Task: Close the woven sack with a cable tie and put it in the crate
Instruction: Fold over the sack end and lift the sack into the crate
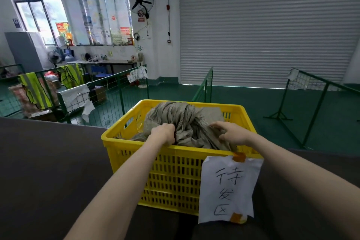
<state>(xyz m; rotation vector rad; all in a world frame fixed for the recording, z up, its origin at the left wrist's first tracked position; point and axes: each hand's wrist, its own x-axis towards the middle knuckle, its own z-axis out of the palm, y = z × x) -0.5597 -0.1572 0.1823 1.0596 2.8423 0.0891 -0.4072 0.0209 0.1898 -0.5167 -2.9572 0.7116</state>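
A grey-beige woven sack [185, 121] lies inside the yellow slotted plastic crate [175, 173], its gathered, bunched neck pointing towards the far rim. My left hand [164, 134] is clenched on a fold of the sack near the crate's front rim. My right hand [231, 132] rests on the sack's right side, fingers curled into the fabric. No cable tie can be made out among the folds.
A white paper label [228, 189] with handwritten characters is taped to the crate's front. The crate stands on a dark surface [48, 161]. Green mesh barriers [109, 91] stand on the green floor to the left, centre and right; a shutter door [263, 25] closes the back.
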